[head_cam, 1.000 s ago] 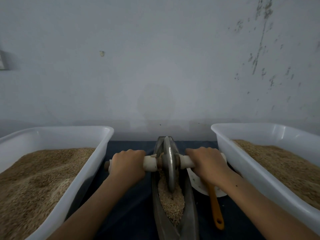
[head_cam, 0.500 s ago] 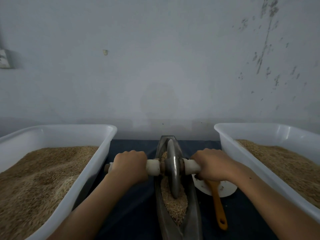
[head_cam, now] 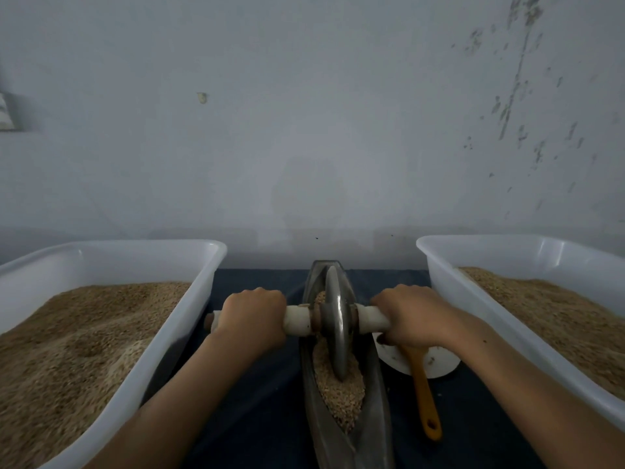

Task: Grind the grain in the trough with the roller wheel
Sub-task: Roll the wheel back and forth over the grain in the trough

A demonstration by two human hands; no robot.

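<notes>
trough near end cut off, white dish partly hidden by right hand

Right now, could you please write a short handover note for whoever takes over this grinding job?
Left hand grips the white handle on its side of the roller wheel; right hand grips the other side.
The wheel stands upright in the metal trough, on the grain.
Done: wheel seated, both hands set.
Left: the near grain looks whole; keep rolling.
An orange-handled tool lies on a white dish to the right.
</notes>
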